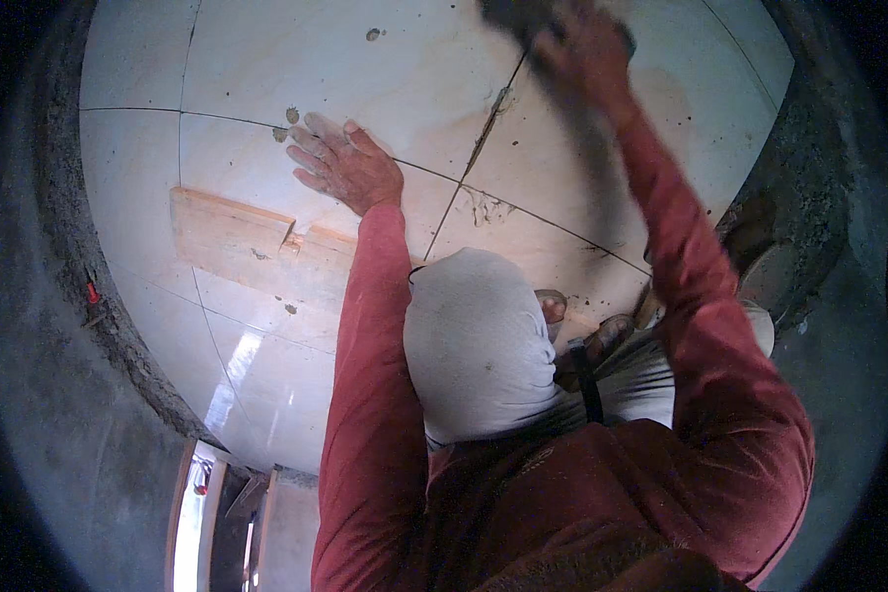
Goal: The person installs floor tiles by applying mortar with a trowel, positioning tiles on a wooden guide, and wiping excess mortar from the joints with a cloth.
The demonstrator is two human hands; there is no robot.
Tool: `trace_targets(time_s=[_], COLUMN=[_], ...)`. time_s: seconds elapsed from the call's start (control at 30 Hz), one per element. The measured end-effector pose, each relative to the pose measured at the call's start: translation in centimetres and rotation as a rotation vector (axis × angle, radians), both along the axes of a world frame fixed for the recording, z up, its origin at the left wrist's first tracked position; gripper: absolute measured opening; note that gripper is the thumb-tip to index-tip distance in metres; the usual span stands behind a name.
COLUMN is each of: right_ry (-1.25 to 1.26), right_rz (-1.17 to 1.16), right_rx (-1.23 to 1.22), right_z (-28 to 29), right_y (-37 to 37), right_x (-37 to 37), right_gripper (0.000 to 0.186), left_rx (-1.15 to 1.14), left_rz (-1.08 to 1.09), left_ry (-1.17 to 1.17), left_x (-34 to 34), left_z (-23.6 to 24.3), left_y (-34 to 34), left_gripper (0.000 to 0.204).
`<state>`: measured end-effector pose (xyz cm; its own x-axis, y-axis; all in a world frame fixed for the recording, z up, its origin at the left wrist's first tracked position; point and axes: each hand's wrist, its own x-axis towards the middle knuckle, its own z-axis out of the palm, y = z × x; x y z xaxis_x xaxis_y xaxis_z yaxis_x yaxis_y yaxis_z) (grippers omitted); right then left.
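Observation:
My left hand lies flat on the pale floor tiles, its fingers spread and dusted with grey, touching nothing but the tile. Up and to the right, my right hand is smeared by motion over the tile surface. A dark blurred thing shows beside and under its fingers; its kind cannot be made out. Between the hands runs a tile joint with grey mortar crumbs along it. More smeared mortar sits near the crossing of the joints.
A wooden board with a notch lies on the tiles left of my knee. Rough mortar edges border the tiles by grey walls. A small red-handled thing rests at the left edge. A doorway opens at lower left.

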<state>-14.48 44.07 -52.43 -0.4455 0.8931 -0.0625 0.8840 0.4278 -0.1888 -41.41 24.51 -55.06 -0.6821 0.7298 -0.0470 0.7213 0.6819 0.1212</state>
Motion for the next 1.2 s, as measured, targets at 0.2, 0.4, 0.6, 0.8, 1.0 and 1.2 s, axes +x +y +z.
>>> trace_targets(time_s=[0.2, 0.4, 0.6, 0.8, 1.0, 1.2], right_ry=[0.133, 0.641, 0.567, 0.174, 0.329, 0.395], right_rz=[0.49, 0.107, -0.308, -0.386, 0.096, 0.231], right_rx=[-0.746, -0.766, 0.234, 0.502, 0.467, 0.343], right_z=[3.5, 5.9, 0.6, -8.3, -10.0, -9.8], right_y=[-20.1, -4.6, 19.1, 28.3, 34.5, 32.7], right_x=[-3.4, -2.3, 7.5, 1.5, -13.9, -35.3], right_gripper=[0.055, 0.042, 0.05, 0.091, 0.081, 0.058], left_rx=[0.05, 0.03, 0.027, -0.006, -0.018, 0.097], left_rz=[-0.011, -0.008, -0.02, -0.01, 0.005, -0.065], left_ry=[0.019, 0.038, -0.034, -0.005, -0.061, -0.09], left_x=[-0.3, -0.6, -0.8, -1.3, -1.6, -1.0], left_z=[0.0, 0.7, 1.3, 1.1, 1.5, 1.1], left_y=[-0.3, -0.5, 0.0, -0.7, -0.7, 1.1], left_gripper=[0.061, 0.061, 0.064, 0.066, 0.066, 0.069])
